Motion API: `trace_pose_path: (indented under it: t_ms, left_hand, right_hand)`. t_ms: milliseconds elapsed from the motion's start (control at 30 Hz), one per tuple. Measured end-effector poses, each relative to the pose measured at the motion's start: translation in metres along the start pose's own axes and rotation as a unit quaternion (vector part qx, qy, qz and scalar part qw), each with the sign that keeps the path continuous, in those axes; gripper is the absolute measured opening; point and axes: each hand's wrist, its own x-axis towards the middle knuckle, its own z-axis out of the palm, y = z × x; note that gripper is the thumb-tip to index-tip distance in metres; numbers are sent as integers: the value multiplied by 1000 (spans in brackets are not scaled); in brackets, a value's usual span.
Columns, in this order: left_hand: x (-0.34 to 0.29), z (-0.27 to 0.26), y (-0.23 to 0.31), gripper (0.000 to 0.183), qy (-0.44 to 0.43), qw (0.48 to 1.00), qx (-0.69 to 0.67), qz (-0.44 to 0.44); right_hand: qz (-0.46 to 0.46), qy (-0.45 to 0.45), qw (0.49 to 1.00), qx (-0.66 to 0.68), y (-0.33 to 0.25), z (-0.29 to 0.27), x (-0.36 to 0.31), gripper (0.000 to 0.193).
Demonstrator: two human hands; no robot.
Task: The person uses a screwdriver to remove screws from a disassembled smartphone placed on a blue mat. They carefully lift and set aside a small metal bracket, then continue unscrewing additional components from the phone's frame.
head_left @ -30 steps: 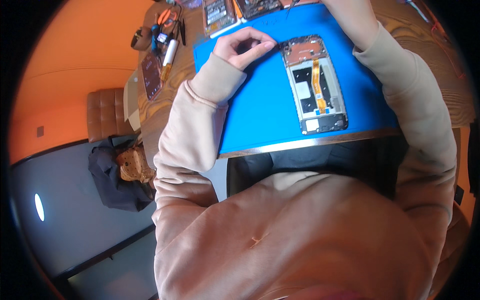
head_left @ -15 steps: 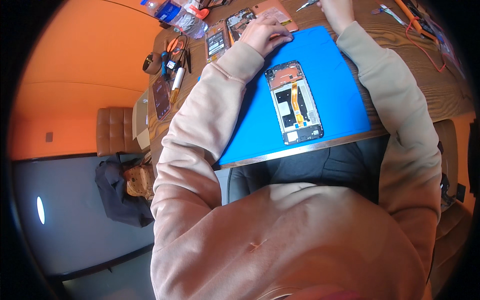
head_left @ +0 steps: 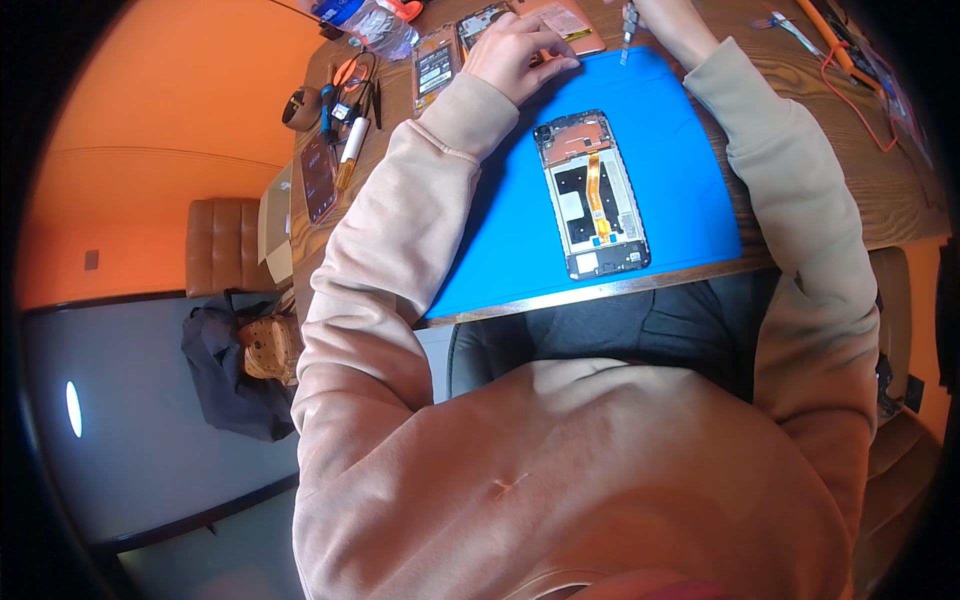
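We have the opened phone (head_left: 593, 195), a flat rectangle with an orange ribbon cable, lying on the smooth blue mat (head_left: 690, 170) on the wood-grain table (head_left: 880, 190). Our left hand (head_left: 515, 52) rests curled on another phone part; our right hand (head_left: 660, 12) pinches a thin metal tool (head_left: 628, 20). We judge we're fetching parts; next calls for returning to the phone.

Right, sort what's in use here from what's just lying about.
In use: opened phone on the blue mat; left hand on a phone part; right hand holding a small tool.

Lying about: spare phones, pens, plastic bottle, dark bag.
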Motion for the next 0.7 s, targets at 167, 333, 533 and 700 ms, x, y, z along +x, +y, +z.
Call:
trace_pose_path:
  t_ms: [167,333,533,700]
  left_hand:
    - [-21,-43,32,39,-66,989,-119,-58]
    - [-50,-56,66,68,-150,986,42,-55]
    - [-48,-51,66,59,-154,985,28,-71]
    - [-48,-51,75,53,-116,989,72,-55]
  right_hand:
    - [82,-186,979,-26,-33,-1,-15,7]
    - [-87,-126,974,-169,-16,20,-24,13]
    - [-80,-140,973,-162,-6,23,-30,13]
    - [-108,-139,971,-163,-14,24,-33,12]
